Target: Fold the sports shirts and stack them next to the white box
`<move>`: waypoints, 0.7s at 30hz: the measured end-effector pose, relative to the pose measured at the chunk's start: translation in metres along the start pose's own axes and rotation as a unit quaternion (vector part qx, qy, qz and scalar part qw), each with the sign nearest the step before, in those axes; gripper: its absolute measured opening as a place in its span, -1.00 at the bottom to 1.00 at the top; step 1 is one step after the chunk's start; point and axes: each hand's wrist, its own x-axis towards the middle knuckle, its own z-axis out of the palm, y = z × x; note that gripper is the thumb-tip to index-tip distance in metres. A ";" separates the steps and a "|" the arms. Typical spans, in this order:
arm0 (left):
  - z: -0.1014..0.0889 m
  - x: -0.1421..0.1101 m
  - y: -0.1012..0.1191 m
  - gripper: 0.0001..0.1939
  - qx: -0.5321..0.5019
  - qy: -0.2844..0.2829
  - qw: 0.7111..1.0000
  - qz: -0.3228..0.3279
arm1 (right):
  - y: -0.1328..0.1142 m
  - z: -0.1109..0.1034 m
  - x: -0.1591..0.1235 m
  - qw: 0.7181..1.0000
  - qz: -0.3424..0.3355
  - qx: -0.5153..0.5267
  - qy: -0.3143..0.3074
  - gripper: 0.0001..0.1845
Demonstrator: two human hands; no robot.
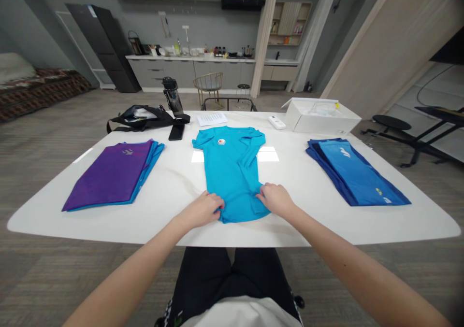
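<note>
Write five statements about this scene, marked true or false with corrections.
1. Both the left hand and right hand touch the turquoise shirt. True.
2. The purple garment lies right of the shirt. False: the purple garment is left of it.
3. The phone lies on the table. True.
4. The white box is on the floor. False: the white box is on the table.
5. A paper lies beyond the shirt's collar. True.

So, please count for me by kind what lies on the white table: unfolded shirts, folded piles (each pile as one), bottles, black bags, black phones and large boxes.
Unfolded blue shirt: 1
Purple-topped folded pile and blue-topped folded pile: 2
Bottle: 1
Black bag: 1
Black phone: 1
Large white box: 1
Total: 7
</note>
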 end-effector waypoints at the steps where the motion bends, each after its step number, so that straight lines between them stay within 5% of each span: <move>1: -0.003 -0.005 -0.003 -0.89 0.000 0.002 1.000 -0.009 | 0.006 0.000 -0.001 1.000 -0.002 -0.001 -0.016 -0.63; 6: -0.020 -0.033 -0.013 -0.84 -0.025 0.004 0.999 -0.041 | 0.025 -0.004 -0.014 0.998 -0.006 0.040 -0.041 -0.62; 9: -0.025 -0.042 -0.008 -0.81 -0.038 0.025 0.999 -0.027 | 0.019 -0.008 -0.020 0.990 -0.104 0.096 0.017 -0.64; 13: -0.022 -0.040 0.002 -0.76 -0.028 0.021 0.999 -0.014 | -0.002 -0.006 -0.016 0.968 -0.244 0.055 0.028 -0.41; 21: -0.018 -0.047 -0.006 -0.82 0.018 0.004 1.000 -0.020 | -0.004 -0.017 -0.011 0.968 -0.251 0.012 0.026 -0.86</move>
